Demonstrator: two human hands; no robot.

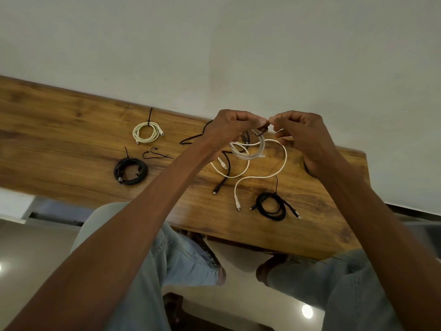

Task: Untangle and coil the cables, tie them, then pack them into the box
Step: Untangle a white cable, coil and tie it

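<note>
A person sat at a wooden table set against a pale wall, both bare arms reaching forward over it. The left hand and the right hand were raised just above the tabletop, fingers curled, thumb and forefinger tips nearly meeting. Between them they pinched a thin black tie around a white cable coil that hung below the hands. Part of that white cable trailed loose across the table in wide loops, ending in a plug near the front edge.

3 coils lay finished: a cream coil near the wall, a black coil in front of it, and another black coil near the front right. A loose black cable ran under the left wrist. 2 spare ties lay beside the left black coil. No box was in view.

The white cable looked light, soft and springy, likely to unwind if released. The safest hold seemed to be across the gathered strands where the tie crossed them, not the plugs. The tie looked thin and easy to lose from the fingertips.
</note>
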